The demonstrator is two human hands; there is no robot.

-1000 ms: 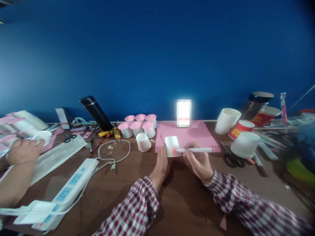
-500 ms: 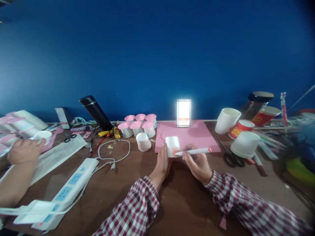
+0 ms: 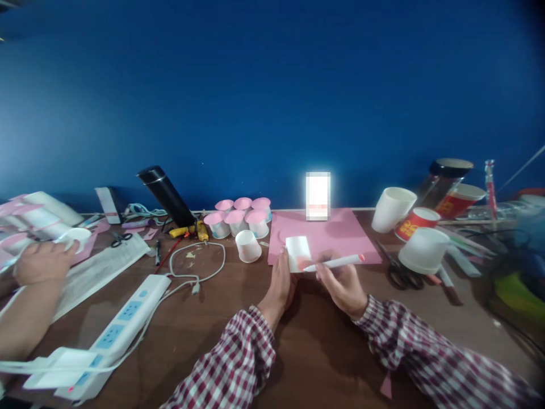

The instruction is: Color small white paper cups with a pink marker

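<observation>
My left hand [image 3: 281, 278] is closed around the left side of a small white paper cup [image 3: 298, 251], held just in front of a pink sheet of paper [image 3: 336, 227]. A reddish-pink mark shows low on the cup's side. My right hand [image 3: 342, 284] grips a white marker pen [image 3: 340, 262] with a red end. The pen's tip points left and meets the cup near that mark; whether it touches is hard to tell. Left of my hands stands another white paper cup [image 3: 248, 246], with several pink-topped cups [image 3: 236, 217] grouped behind it.
At far left, another person's hand [image 3: 45, 264] holds a white cup. A power strip [image 3: 114, 335] with cables lies at front left. A black flask [image 3: 166, 196] leans behind. Scissors [image 3: 402, 275], a translucent cup [image 3: 423, 250] and red cups [image 3: 419, 222] sit at right.
The pen has shifted very slightly at the cup's lower side, and the cup has moved a touch left. Everything else looks unchanged.
</observation>
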